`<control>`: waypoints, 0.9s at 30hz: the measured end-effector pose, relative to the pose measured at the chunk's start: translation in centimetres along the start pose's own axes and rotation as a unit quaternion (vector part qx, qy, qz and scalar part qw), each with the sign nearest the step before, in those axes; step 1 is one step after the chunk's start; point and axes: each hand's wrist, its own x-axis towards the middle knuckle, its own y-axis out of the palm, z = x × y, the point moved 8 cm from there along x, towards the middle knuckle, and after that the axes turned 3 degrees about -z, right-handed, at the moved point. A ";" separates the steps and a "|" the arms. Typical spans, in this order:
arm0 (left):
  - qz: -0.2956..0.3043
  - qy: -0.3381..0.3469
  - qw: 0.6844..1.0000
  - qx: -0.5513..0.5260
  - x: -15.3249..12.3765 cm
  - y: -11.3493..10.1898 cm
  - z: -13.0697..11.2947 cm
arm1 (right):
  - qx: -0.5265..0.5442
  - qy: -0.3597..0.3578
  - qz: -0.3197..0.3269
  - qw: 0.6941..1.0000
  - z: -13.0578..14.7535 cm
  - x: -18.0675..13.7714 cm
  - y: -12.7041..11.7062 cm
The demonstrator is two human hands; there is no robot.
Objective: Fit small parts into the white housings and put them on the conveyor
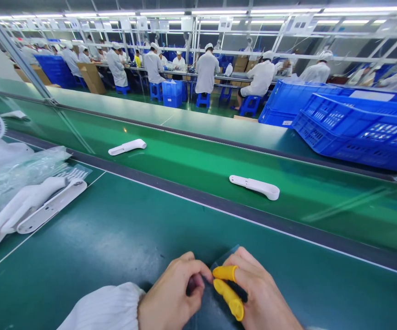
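Just short of the conveyor belt (198, 165), on the dark mat, the left hand (171, 298) pinches one edge of a clear film (226, 255). The right hand (260, 298), wearing yellow finger cots (231, 298), grips its other side. A white housing (255, 186) lies on that belt.

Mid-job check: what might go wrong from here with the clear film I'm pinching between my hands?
1. The thin clear plastic film is hard to see against the dark green table. Pinched between the left hand and right hand, it may crease or slip.
2. Only the right hand wears yellow finger cots. The bare left fingers could smudge the film.
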 end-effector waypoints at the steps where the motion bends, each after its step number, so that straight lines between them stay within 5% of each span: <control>1: 0.000 0.001 1.000 0.003 0.0 0.1 0.0 | -0.004 0.004 0.001 1.000 -0.1 0.0 0.0; 14: 0.035 -0.033 0.996 0.080 0.0 0.4 0.1 | -0.007 0.035 0.003 0.999 -0.9 0.1 -0.1; 18: -0.009 0.034 0.967 0.253 -0.3 0.1 -1.4 | 0.035 0.052 -0.009 0.998 -1.5 0.4 -1.2; 22: 0.030 0.111 0.940 0.322 -0.7 1.2 -3.0 | 0.043 0.069 -0.029 0.996 -2.3 0.5 -2.3; 24: 0.034 0.131 0.945 0.298 -0.3 0.4 -3.3 | 0.036 0.066 -0.035 0.997 -2.7 0.5 -2.7; 27: -0.042 0.138 0.936 0.320 1.8 -4.3 -2.9 | 0.018 0.055 -0.035 0.998 -3.0 0.6 -3.1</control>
